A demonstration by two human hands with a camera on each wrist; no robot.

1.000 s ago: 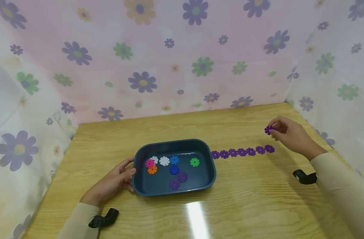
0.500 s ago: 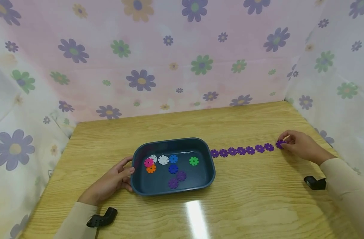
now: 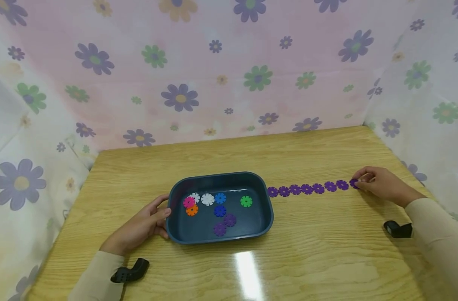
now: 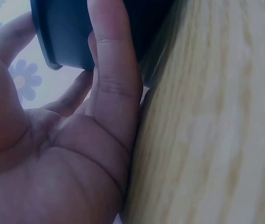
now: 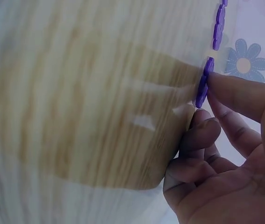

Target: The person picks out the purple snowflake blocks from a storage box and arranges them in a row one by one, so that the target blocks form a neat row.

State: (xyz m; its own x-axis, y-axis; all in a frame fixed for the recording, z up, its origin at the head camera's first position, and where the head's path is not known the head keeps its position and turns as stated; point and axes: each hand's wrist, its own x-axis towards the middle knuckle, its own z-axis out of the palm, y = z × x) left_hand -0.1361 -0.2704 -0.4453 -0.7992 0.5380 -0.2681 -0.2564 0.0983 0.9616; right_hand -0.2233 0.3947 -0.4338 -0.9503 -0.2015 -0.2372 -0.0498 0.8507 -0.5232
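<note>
My left hand [image 3: 145, 223] holds the left end of a dark blue plastic tub [image 3: 214, 179], thumb at the rim and fingers along the outer wall. In the left wrist view, its fingers lie against the tub's side [image 4: 67, 37], close to the tabletop. Far to the right, my right hand [image 3: 383, 184] pinches a purple notched disc [image 3: 354, 184]. That disc lies flat at the right end of a row of purple notched discs [image 3: 306, 189]. The right wrist view shows the thumb on the held disc [image 5: 204, 83], a small gap separating it from its neighbour [image 5: 218, 32].
Loose notched discs lie in the tub: white [image 3: 208, 199], pink [image 3: 189, 202], orange [image 3: 192, 210], blue [image 3: 220, 211], green [image 3: 246, 201] and purple [image 3: 220, 229]. The wooden table [image 3: 308, 255] is bounded by flower-printed cloth [image 3: 199, 67] at the back and sides.
My right hand has lowered the purple disc from above the table to the row's right end, then nudged it slightly closer to the row. My left hand stays on the tub.
</note>
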